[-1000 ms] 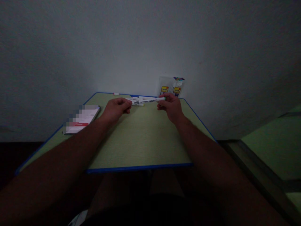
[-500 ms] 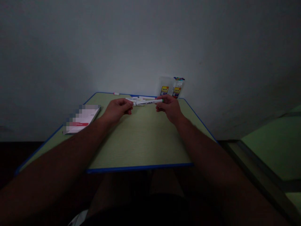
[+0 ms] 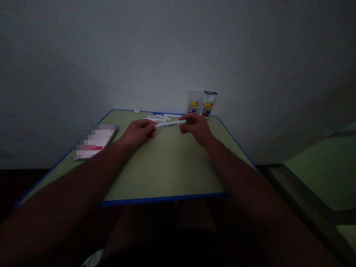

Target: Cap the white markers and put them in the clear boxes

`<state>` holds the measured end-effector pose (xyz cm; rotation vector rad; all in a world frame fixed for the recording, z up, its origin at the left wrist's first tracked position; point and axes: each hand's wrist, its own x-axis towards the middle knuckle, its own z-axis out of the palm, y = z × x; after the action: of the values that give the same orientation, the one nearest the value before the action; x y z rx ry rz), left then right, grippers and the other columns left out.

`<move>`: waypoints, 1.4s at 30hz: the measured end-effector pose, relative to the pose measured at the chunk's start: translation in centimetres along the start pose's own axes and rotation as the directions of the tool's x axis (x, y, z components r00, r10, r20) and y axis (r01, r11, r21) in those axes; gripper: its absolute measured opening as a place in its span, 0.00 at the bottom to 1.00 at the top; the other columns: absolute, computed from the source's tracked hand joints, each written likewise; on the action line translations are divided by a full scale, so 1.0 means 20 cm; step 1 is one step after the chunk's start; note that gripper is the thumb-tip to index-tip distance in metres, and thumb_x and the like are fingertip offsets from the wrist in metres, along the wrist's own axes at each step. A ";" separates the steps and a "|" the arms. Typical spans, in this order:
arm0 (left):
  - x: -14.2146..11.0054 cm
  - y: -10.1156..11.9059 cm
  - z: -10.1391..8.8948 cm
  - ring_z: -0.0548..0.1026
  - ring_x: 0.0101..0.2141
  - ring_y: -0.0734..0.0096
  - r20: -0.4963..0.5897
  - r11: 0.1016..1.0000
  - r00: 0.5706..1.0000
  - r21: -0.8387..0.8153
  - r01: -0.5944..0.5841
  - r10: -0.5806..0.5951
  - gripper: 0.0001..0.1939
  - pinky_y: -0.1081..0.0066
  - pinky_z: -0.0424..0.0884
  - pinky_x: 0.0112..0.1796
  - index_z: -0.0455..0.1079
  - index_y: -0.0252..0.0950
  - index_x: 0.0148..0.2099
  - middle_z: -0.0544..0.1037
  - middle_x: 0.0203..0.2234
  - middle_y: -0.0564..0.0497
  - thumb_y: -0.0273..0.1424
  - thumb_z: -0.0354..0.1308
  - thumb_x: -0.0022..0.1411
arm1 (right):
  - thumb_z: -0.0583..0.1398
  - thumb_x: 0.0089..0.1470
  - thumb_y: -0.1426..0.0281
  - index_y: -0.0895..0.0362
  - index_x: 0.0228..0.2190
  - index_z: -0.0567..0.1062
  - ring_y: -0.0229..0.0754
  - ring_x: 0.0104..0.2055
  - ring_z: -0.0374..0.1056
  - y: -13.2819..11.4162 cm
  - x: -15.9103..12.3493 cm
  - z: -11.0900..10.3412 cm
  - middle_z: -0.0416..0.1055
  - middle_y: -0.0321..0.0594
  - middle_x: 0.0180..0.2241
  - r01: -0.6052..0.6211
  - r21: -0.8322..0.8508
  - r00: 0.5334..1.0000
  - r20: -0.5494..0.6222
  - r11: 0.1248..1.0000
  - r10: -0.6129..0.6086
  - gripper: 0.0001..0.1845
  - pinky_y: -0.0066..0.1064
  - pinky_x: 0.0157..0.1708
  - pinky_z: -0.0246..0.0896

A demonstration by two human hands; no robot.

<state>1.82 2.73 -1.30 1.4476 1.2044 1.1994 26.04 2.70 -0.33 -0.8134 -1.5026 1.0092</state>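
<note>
A white marker [image 3: 171, 123] with a green end stretches between my two hands, slightly raised toward the right. Its left end is pinched by my left hand [image 3: 140, 131], fingers curled in. My right hand [image 3: 197, 127] grips the green end between thumb and fingers. Just behind the held marker, several white markers [image 3: 155, 118] lie in a loose group on the table. Some of them are partly hidden by the held one and by my right hand.
The pale wood-look table [image 3: 167, 167] has a blue edge and stands against a grey wall [image 3: 167, 55]. Clear marker packs [image 3: 200, 104] lean on the wall at the back right. A pink-ended cap or marker piece [image 3: 136, 111] lies at the back left, and a white box [image 3: 102, 139] at the left.
Both hands have shifted slightly down and to the left with the marker, bringing it nearer to me. More of the markers behind it now shows.
</note>
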 end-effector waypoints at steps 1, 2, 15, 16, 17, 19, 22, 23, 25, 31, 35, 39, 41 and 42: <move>0.00 0.00 0.00 0.73 0.25 0.72 -0.001 1.000 1.000 0.006 -0.003 0.003 0.04 0.68 0.73 0.33 0.78 0.37 0.35 0.77 0.25 0.49 0.31 0.63 0.59 | 0.71 0.41 0.67 0.54 0.34 0.79 0.33 0.25 0.68 0.00 0.00 0.00 0.72 0.30 0.23 0.002 -0.012 1.000 -0.005 1.000 -0.002 0.14 0.28 0.27 0.72; 0.00 0.00 0.00 0.73 0.25 0.72 -0.005 1.000 1.000 0.011 -0.007 0.007 0.04 0.67 0.73 0.33 0.78 0.37 0.35 0.77 0.25 0.49 0.31 0.63 0.58 | 0.71 0.42 0.67 0.53 0.34 0.80 0.32 0.24 0.67 0.01 0.00 -0.01 0.71 0.29 0.22 0.006 -0.030 1.000 -0.014 1.000 -0.006 0.14 0.28 0.26 0.72; -0.03 0.07 0.01 0.75 0.25 0.69 -0.034 0.976 0.997 0.209 -0.064 0.072 0.09 0.68 0.72 0.32 0.80 0.35 0.39 0.78 0.22 0.51 0.29 0.65 0.54 | 0.72 0.42 0.61 0.57 0.34 0.79 0.33 0.22 0.68 0.06 0.02 -0.06 0.72 0.32 0.22 -0.117 -0.007 0.989 -0.097 0.993 0.116 0.17 0.31 0.26 0.74; -0.03 0.07 0.01 0.74 0.25 0.69 -0.035 0.972 0.996 0.223 -0.068 0.078 0.09 0.68 0.72 0.32 0.80 0.36 0.39 0.78 0.22 0.51 0.29 0.65 0.53 | 0.73 0.41 0.63 0.56 0.32 0.78 0.34 0.23 0.68 0.06 0.02 -0.06 0.72 0.32 0.22 -0.122 0.002 0.987 -0.109 0.993 0.122 0.17 0.31 0.26 0.75; -0.03 0.07 0.01 0.74 0.24 0.69 -0.036 0.969 0.996 0.235 -0.072 0.083 0.09 0.68 0.71 0.32 0.80 0.36 0.39 0.79 0.22 0.50 0.29 0.66 0.53 | 0.73 0.41 0.63 0.56 0.31 0.76 0.34 0.23 0.69 0.06 0.03 -0.06 0.72 0.32 0.23 -0.128 0.014 0.984 -0.123 0.992 0.128 0.17 0.31 0.27 0.75; -0.03 0.06 0.01 0.74 0.24 0.69 -0.034 0.965 0.995 0.250 -0.086 0.098 0.09 0.68 0.70 0.31 0.80 0.36 0.38 0.78 0.22 0.51 0.30 0.66 0.53 | 0.74 0.40 0.65 0.56 0.28 0.72 0.34 0.23 0.69 0.06 0.03 -0.06 0.73 0.31 0.23 -0.139 0.039 0.979 -0.148 0.990 0.143 0.17 0.31 0.27 0.75; -0.02 0.05 0.01 0.73 0.24 0.70 -0.023 0.957 0.992 0.267 -0.111 0.121 0.08 0.69 0.69 0.30 0.80 0.35 0.38 0.78 0.22 0.51 0.31 0.66 0.54 | 0.73 0.40 0.66 0.56 0.27 0.71 0.35 0.24 0.71 0.06 0.03 -0.07 0.73 0.31 0.23 -0.152 0.084 0.973 -0.163 0.985 0.164 0.17 0.32 0.29 0.76; -0.02 0.05 0.01 0.73 0.24 0.70 -0.023 0.956 0.992 0.271 -0.113 0.124 0.08 0.69 0.68 0.30 0.79 0.35 0.38 0.78 0.22 0.51 0.31 0.65 0.54 | 0.73 0.41 0.66 0.56 0.28 0.72 0.35 0.25 0.72 0.05 0.03 -0.07 0.73 0.32 0.24 -0.154 0.102 0.972 -0.160 0.983 0.169 0.16 0.33 0.30 0.76; -0.02 0.04 0.01 0.73 0.24 0.70 -0.032 0.955 0.992 0.274 -0.110 0.123 0.08 0.69 0.68 0.30 0.79 0.35 0.38 0.78 0.22 0.51 0.31 0.65 0.55 | 0.72 0.44 0.67 0.57 0.29 0.74 0.36 0.27 0.73 0.04 0.03 -0.08 0.73 0.33 0.25 -0.155 0.144 0.973 -0.149 0.977 0.176 0.13 0.33 0.32 0.77; -0.02 0.05 0.01 0.75 0.25 0.69 -0.052 0.958 0.992 0.269 -0.099 0.117 0.09 0.68 0.69 0.32 0.79 0.35 0.40 0.79 0.23 0.50 0.28 0.65 0.55 | 0.69 0.47 0.72 0.56 0.33 0.76 0.37 0.31 0.75 0.04 0.03 -0.09 0.75 0.34 0.28 -0.159 0.194 0.966 -0.171 0.968 0.193 0.09 0.33 0.35 0.77; -0.03 0.07 0.01 0.75 0.25 0.69 -0.074 0.962 0.991 0.260 -0.085 0.108 0.08 0.68 0.70 0.33 0.79 0.35 0.39 0.79 0.23 0.51 0.27 0.65 0.53 | 0.70 0.47 0.72 0.57 0.32 0.75 0.37 0.31 0.76 0.05 0.03 -0.09 0.75 0.34 0.28 -0.163 0.192 0.963 -0.181 0.968 0.198 0.11 0.34 0.36 0.78; -0.03 0.07 0.00 0.75 0.25 0.69 -0.087 0.959 0.990 0.271 -0.087 0.114 0.07 0.68 0.71 0.33 0.78 0.36 0.37 0.79 0.23 0.51 0.27 0.65 0.53 | 0.72 0.45 0.72 0.56 0.32 0.76 0.37 0.29 0.76 0.06 0.03 -0.11 0.75 0.33 0.27 -0.180 0.177 0.965 -0.161 0.968 0.209 0.12 0.32 0.33 0.77; -0.03 0.07 0.00 0.76 0.26 0.69 -0.083 0.962 0.990 0.260 -0.087 0.112 0.07 0.68 0.72 0.33 0.78 0.36 0.37 0.79 0.23 0.51 0.28 0.65 0.53 | 0.72 0.44 0.72 0.56 0.32 0.76 0.37 0.27 0.75 0.06 0.03 -0.11 0.75 0.33 0.26 -0.208 0.160 0.962 -0.148 0.965 0.231 0.12 0.32 0.31 0.77; -0.02 0.07 0.00 0.76 0.26 0.69 -0.077 0.962 0.991 0.259 -0.087 0.110 0.07 0.68 0.72 0.33 0.78 0.36 0.37 0.79 0.24 0.51 0.28 0.65 0.54 | 0.72 0.44 0.72 0.56 0.32 0.77 0.37 0.26 0.75 0.05 0.03 -0.11 0.75 0.33 0.25 -0.222 0.152 0.959 -0.147 0.963 0.244 0.12 0.32 0.31 0.77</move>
<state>1.93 2.04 -0.03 1.6744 1.4047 1.2226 28.08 4.04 -1.00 -0.9690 -1.2031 1.1742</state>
